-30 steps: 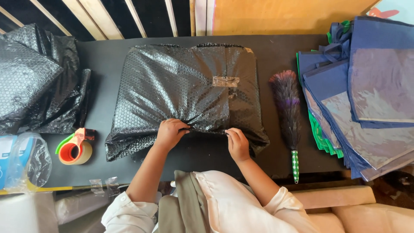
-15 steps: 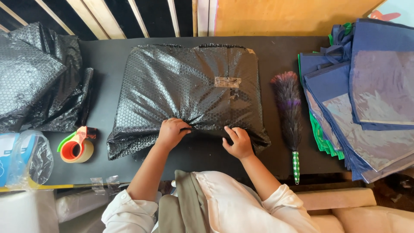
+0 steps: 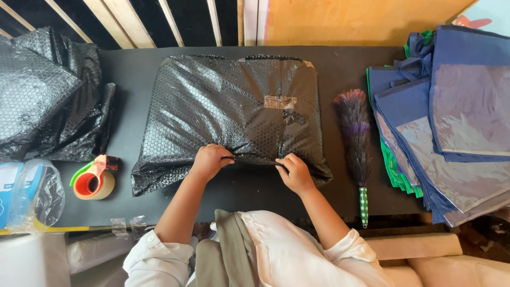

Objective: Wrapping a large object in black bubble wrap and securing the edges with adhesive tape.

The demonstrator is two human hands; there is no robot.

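The left hand (image 3: pixel 210 161) and right hand (image 3: pixel 294 172) pinch the near edge of the big black bubble-wrap bundle (image 3: pixel 234 114) in the middle of the dark table (image 3: pixel 345 69), and the slippery wrap could slide loose and pop open.

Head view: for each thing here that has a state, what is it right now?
Black bubble-wrapped parcel: wrapped, taped on top, near edge pinched.
Left hand: gripping the wrap's near edge.
Right hand: gripping the wrap's near edge.
Tape dispenser: lying on the table, untouched.
Feather duster: lying flat beside the parcel.
Blue bags: stacked flat, overlapping.
Loose black bubble wrap: crumpled.
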